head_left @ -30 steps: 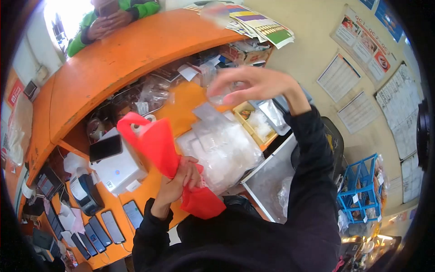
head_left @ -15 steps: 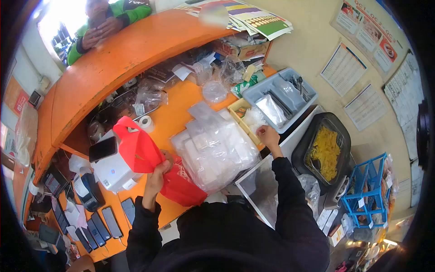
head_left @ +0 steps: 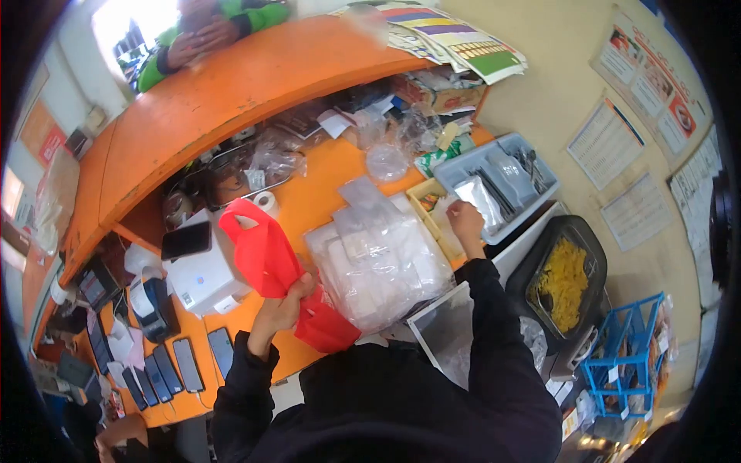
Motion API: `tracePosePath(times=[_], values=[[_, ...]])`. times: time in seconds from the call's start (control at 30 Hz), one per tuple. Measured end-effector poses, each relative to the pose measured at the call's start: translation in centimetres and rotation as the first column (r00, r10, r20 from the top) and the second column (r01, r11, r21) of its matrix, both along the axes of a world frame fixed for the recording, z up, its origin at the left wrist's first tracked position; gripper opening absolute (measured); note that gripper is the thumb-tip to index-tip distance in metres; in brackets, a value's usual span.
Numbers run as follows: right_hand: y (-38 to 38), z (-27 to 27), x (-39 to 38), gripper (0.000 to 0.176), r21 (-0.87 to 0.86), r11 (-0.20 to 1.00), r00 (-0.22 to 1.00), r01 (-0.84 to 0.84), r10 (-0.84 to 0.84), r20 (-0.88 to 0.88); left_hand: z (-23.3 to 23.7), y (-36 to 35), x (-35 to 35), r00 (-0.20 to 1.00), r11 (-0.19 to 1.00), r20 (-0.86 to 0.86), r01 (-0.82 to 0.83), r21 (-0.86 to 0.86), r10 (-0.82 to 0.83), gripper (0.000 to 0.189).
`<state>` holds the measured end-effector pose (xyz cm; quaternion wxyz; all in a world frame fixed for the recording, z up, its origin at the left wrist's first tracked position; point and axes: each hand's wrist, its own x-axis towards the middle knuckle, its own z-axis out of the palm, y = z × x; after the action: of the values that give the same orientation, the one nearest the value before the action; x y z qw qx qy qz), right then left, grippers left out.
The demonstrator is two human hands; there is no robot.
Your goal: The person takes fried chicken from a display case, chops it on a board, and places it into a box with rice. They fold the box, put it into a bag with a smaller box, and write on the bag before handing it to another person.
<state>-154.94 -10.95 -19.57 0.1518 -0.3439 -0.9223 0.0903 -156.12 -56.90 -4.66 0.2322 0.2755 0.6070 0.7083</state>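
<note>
My left hand (head_left: 282, 309) grips a red cloth carrier bag (head_left: 270, 255), its loop handle standing up and its lower part hanging close to my body. Beyond the bag to the right, a stack of clear plastic bags with white contents (head_left: 378, 262) lies on the orange desk. My right hand (head_left: 467, 225) is over the right side of a small yellow tray (head_left: 423, 190), its fingers drawn together. Whitish material (head_left: 443, 212) shows beside the fingertips; what they hold, if anything, is hidden.
A grey-blue cutlery tray (head_left: 505, 174) and a black pan of yellow food (head_left: 562, 285) are on the right, with blue racks (head_left: 627, 359) beyond. A printer (head_left: 202, 270), card terminal (head_left: 152, 309) and several phones (head_left: 187, 366) are on the left. Another person's hands (head_left: 202, 42) rest on the counter.
My right hand has moved up toward the cutlery tray and covers less of the whitish material. The view has shifted slightly. My left hand keeps hold of the red bag.
</note>
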Motion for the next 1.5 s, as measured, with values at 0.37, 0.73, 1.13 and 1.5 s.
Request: tracePosePath(times=[0.37, 0.73, 1.13, 1.5], values=[[-5.6, 12.3, 4.3, 0.012, -0.314, 0.837, 0.589, -0.448, 0.013, -0.808, 6.1, 0.0, -0.8, 0.433, 0.844, -0.901, -0.468, -0.261, -0.038, 0.013], [-29.3, 13.9, -6.6, 0.025, -0.451, -0.373, 0.399, -0.811, 0.211, -0.892, 7.4, -2.2, -1.4, 0.723, 0.825, -0.449, 0.305, -0.475, -0.525, 0.028], [-33.8, 13.9, -1.5, 0.015, -0.588, -0.104, 0.597, -0.802, -0.156, -0.787, 10.8, -6.1, -2.2, 0.851, 0.926, -0.486, 0.004, -0.377, -0.201, 0.028], [-40.4, 7.0, 8.3, 0.025, -0.378, 0.303, 0.368, -0.875, -0.09, -0.925, 6.7, -3.7, 4.2, 0.671, 0.577, -0.741, -0.617, -0.536, 0.03, 0.024]])
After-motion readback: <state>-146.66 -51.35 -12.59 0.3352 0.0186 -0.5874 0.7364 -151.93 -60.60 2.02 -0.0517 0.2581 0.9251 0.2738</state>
